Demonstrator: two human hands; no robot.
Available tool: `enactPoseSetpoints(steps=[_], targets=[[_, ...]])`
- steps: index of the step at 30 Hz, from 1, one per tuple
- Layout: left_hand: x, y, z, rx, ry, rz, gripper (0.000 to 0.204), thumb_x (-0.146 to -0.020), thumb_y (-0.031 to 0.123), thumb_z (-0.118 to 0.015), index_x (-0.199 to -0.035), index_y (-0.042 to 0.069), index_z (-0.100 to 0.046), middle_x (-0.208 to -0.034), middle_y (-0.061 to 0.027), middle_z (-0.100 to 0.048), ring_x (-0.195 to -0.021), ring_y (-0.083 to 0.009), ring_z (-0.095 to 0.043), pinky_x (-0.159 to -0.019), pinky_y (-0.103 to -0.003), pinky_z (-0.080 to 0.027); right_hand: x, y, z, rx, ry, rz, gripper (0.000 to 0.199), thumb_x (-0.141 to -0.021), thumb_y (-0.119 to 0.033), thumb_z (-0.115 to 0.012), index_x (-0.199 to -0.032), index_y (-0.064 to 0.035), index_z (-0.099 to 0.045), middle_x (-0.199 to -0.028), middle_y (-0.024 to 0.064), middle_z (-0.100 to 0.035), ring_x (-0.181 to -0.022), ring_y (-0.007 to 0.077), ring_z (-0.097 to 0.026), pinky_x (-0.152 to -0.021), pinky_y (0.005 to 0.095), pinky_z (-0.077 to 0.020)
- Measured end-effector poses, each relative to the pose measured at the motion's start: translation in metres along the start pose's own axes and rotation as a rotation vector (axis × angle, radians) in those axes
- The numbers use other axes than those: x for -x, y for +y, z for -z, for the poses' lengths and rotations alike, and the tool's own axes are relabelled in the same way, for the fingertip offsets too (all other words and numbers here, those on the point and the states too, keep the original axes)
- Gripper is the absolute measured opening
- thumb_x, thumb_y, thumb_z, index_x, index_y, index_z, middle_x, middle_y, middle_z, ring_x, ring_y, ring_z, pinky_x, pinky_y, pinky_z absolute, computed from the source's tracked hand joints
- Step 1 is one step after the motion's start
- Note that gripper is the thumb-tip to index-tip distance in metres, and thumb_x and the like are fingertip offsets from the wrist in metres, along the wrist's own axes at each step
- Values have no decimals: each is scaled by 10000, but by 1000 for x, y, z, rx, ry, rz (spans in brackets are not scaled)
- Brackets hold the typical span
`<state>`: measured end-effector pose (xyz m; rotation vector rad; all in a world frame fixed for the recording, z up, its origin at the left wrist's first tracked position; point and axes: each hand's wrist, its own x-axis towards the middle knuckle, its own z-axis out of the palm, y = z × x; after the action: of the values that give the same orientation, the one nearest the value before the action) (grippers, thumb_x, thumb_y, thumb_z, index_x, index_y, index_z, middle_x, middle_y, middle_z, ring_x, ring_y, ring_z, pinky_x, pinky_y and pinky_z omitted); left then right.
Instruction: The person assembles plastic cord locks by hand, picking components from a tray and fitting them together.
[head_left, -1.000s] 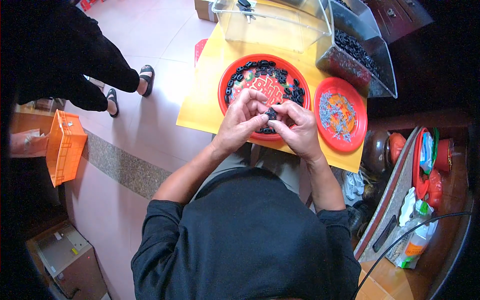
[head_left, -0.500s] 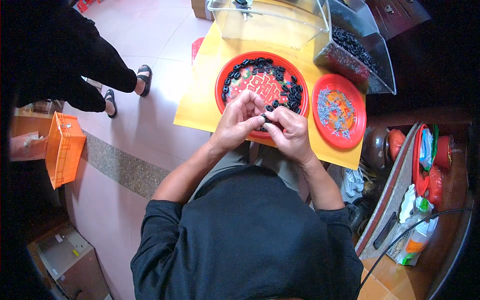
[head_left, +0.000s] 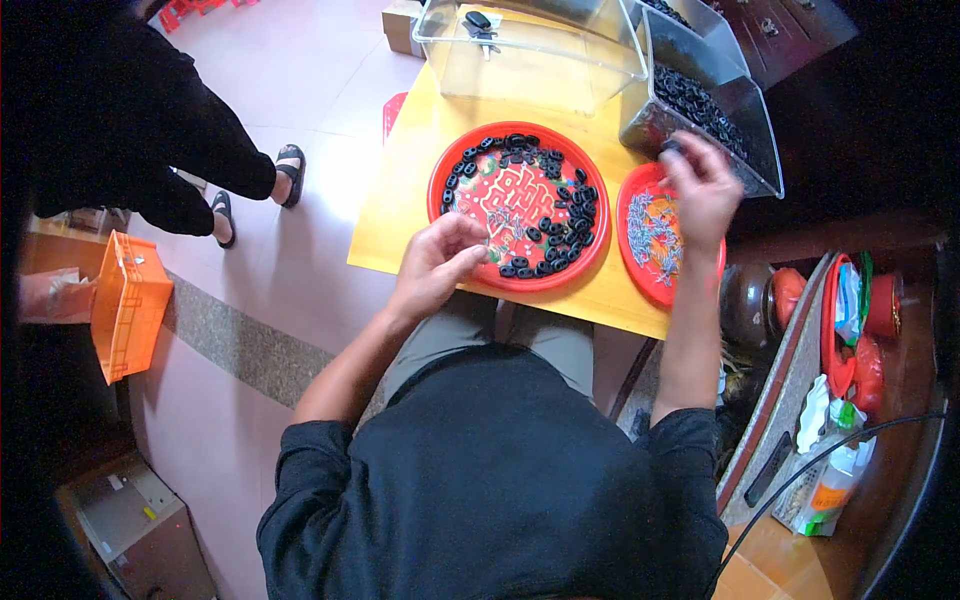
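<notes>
A large red round tray (head_left: 455,165) on the yellow table (head_left: 420,160) holds several small black ring-shaped parts (head_left: 565,225). My left hand (head_left: 440,262) hovers at the tray's near-left rim, fingers curled together; whether it pinches anything I cannot tell. My right hand (head_left: 700,190) is raised over the smaller red plate (head_left: 640,270), which carries small metal pieces, and it holds a small black part (head_left: 672,148) at its fingertips close to the clear bin of black parts (head_left: 705,105).
A clear empty box (head_left: 530,60) stands at the table's far side. Another person in black with sandals (head_left: 130,130) stands on the left. An orange crate (head_left: 125,305) sits on the floor at left. A cluttered shelf with red containers (head_left: 860,320) lies on the right.
My hands, which were together over the big tray's near rim, have parted. The right hand moved up and right toward the clear bin; the left stayed near the tray's rim.
</notes>
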<state>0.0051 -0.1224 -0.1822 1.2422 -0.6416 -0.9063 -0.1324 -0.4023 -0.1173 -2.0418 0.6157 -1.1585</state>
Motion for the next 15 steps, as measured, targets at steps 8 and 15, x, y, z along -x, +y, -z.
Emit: enactPoseSetpoints(steps=[8, 15], targets=[[2, -2, 28, -436, 266, -138, 39, -811, 14, -583, -833, -15, -597, -710, -24, -594, -663, -67, -563, -594, -215, -461, -66, 38, 22, 166, 176, 60, 321, -796, -36, -594, -1112, 16, -572, -771, 50, -616, -613, 82, -563, -516, 228, -480], [-19, -1, 29, -807, 262, -302, 64, -752, 3, -615, -812, -6, -595, -712, -119, -592, -626, -196, -594, -584, -288, -472, 50, 5, -76, 66, -514, 204, 49, -739, -57, -603, -773, -22, -607, -753, 134, -598, -725, 275, -605, -648, 359, -482]])
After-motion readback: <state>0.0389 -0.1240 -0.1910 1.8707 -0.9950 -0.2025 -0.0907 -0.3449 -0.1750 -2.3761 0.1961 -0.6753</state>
